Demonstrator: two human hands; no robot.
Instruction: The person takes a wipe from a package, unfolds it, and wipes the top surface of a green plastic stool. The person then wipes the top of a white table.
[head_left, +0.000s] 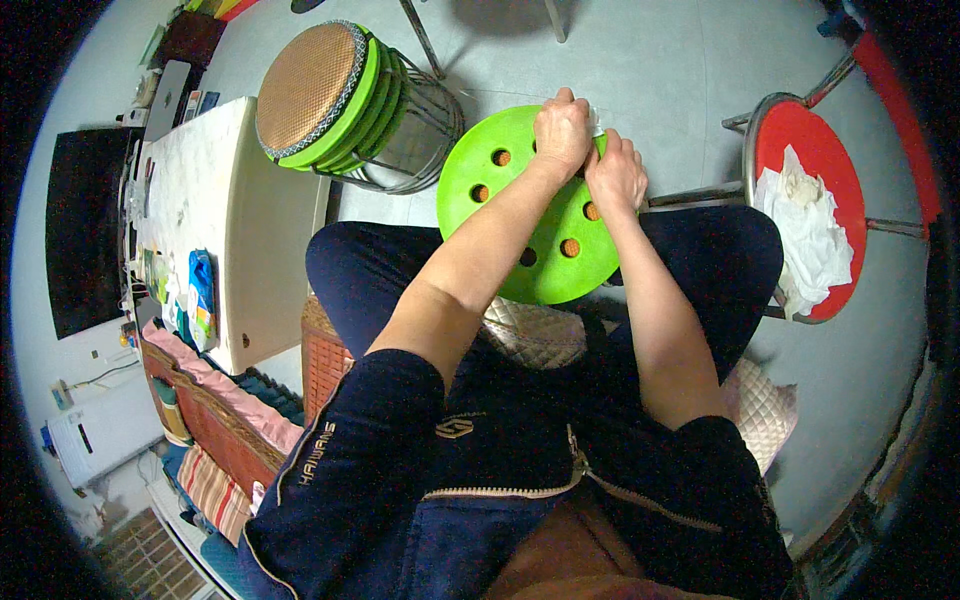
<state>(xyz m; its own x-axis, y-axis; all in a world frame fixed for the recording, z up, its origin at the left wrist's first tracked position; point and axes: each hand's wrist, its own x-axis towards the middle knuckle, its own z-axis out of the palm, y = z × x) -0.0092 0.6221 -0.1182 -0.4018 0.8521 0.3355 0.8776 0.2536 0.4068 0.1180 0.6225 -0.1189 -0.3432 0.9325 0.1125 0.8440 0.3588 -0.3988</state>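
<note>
A round green plastic stool seat (469, 225) with a ring of holes lies across my knees. My left hand (562, 133) grips its far rim beside a bit of white material (596, 124), perhaps a wipe. Close to it on the right, my right hand (616, 174) rests with curled fingers at the same rim. Through the holes shows an orange-tan surface. Whether the white piece is in my left or right fingers is hard to tell.
At the upper left stands a stack of green stools with a woven tan top (311, 90) and metal legs. A red round chair (847, 187) on the right bears crumpled white tissues (806, 232). A white table (240, 150) holds a blue wipes pack (201, 292).
</note>
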